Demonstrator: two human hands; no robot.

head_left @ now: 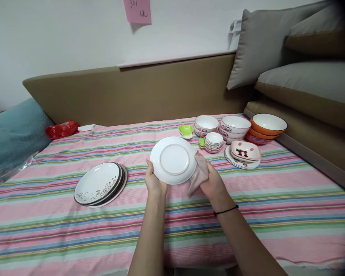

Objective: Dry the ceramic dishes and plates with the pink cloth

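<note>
A white round plate is held up in the middle of the view with its underside facing me. My left hand grips its left lower rim, thumb on the near face. My right hand is closed on a pinkish cloth pressed against the plate's right edge. A black band circles my right wrist. Both hands hover above a bed covered in a pink striped sheet.
A stack of flower-patterned plates lies to the left. To the right stand white and pink bowls, orange bowls, small saucers, green dishes and a square dish on plates. A red bag lies far left.
</note>
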